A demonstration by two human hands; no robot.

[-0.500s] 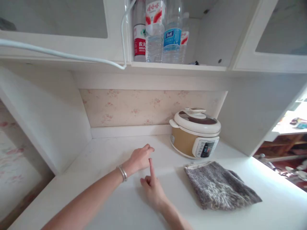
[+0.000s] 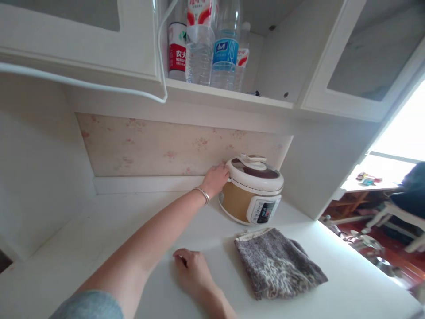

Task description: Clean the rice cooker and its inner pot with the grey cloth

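My left hand, a silver bracelet on its wrist, reaches across the white counter and its fingers close on the left side handle of a tan and white electric cooker that stands against the back wall. My right hand rests on the counter in front of me, knuckles up and fingers curled under, with nothing visible in it. A folded grey knitted cloth lies flat just right of that hand, in front of the cooker.
Several plastic water bottles stand in an open cupboard above. A white cable runs under the cupboard doors. Flowered wallpaper backs the niche. A white side panel closes it on the right; beyond lies a bright room with furniture.
My left hand has moved from the middle of the counter up and right to the cooker's handle. My right hand has curled its pointing finger in. The view has swung left.
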